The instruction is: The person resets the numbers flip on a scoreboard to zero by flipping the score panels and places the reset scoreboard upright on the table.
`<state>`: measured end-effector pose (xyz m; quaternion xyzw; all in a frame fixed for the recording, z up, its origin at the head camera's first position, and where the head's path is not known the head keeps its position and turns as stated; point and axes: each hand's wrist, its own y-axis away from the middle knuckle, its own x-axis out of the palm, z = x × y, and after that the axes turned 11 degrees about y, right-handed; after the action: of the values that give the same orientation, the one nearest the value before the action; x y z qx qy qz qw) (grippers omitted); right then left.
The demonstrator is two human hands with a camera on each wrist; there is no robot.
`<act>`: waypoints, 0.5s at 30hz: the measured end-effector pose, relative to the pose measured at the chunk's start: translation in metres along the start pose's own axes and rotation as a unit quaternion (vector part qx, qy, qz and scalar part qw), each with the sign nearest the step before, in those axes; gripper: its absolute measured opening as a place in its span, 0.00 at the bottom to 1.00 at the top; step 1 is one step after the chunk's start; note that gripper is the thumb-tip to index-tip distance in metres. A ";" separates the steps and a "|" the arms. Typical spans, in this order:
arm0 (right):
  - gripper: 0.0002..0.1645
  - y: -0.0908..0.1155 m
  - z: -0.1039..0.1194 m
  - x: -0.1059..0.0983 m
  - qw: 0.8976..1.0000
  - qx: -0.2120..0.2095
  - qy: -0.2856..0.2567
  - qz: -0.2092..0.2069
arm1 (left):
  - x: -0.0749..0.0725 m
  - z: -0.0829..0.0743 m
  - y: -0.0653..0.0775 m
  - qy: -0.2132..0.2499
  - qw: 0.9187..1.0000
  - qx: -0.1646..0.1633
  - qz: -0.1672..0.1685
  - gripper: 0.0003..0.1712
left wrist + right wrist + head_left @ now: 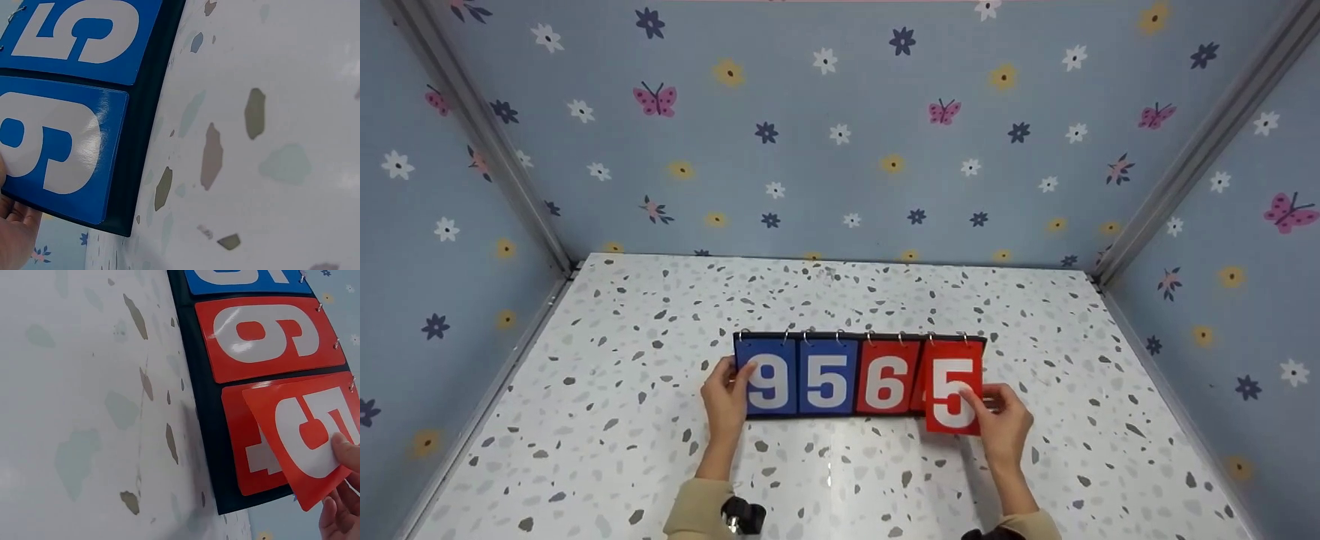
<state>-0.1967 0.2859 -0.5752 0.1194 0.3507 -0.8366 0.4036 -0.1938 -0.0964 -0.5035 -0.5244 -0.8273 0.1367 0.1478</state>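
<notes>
A flip scoreboard with a black backing (197, 382) stands on the speckled table, its number cards hung from metal rings along the top edge. In the head view it reads 9 and 5 on blue cards (826, 405), then 6 and 5 on red cards (887, 405). My left hand (725, 397) grips the board's left end, thumb over the front by the 9 and fingers behind. With my right hand (1006, 424) I pinch the rightmost red 5 card (275, 422) by its right edge. That card is lifted off the stack, and part of another white digit (261, 458) shows beneath it.
The white speckled tabletop (660, 315) stretches around the board. Blue panels (810, 97) with flowers and butterflies enclose the back and both sides, with grey metal posts (1200, 135) at the corners. A dark wrist strap (744, 516) sits on the left sleeve.
</notes>
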 end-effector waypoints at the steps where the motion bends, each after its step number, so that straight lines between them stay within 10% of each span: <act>1: 0.17 0.000 -0.004 0.002 1.000 0.003 0.009 0.000 | 0.000 0.000 0.000 -0.001 1.000 -0.001 0.000 0.09; 6: 0.25 -0.002 0.023 -0.020 0.995 -0.003 -0.081 0.058 | 0.000 -0.002 0.000 -0.004 1.000 -0.005 -0.001 0.08; 12: 0.19 -0.011 -0.041 -0.005 0.991 -0.043 -0.076 0.104 | 0.000 0.000 0.000 -0.017 1.000 0.013 -0.001 0.07; 15: 0.15 -0.017 -0.037 -0.019 0.967 -0.055 -0.183 0.167 | -0.001 0.014 -0.002 -0.017 1.000 0.024 -0.001 0.06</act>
<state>-0.2000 0.3297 -0.5849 -0.0016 0.2914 -0.7441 0.6012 -0.2001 -0.0995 -0.5153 -0.5173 -0.8267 0.1659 0.1463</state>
